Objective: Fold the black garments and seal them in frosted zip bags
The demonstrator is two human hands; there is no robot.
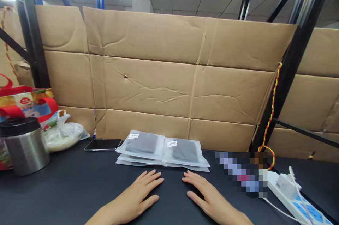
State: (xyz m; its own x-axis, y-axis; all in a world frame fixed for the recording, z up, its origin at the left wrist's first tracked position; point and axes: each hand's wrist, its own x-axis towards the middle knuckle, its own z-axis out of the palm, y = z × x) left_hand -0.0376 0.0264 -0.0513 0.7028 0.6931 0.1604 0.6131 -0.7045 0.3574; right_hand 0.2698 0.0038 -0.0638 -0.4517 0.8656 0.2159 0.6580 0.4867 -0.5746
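Both hands rest palm down on the dark tabletop (79,186), apart from each other. My left hand (140,193) has its fingers spread and holds nothing. Across from it, my right hand (205,194) lies with fingers extended and thumb apart, also holding nothing. Just beyond the fingertips are two side-by-side stacks of frosted plastic packets with dark contents: the left stack (144,144) and the right stack (184,150). Each top packet bears a small white label. Neither hand touches the packets.
A phone (102,144), a plastic bag (63,135), a steel mug (26,151) and a colourful bag (29,101) are at left. At right are a pixelated object (243,175) and a power strip (304,200) with cables. Cardboard (148,87) stands behind.
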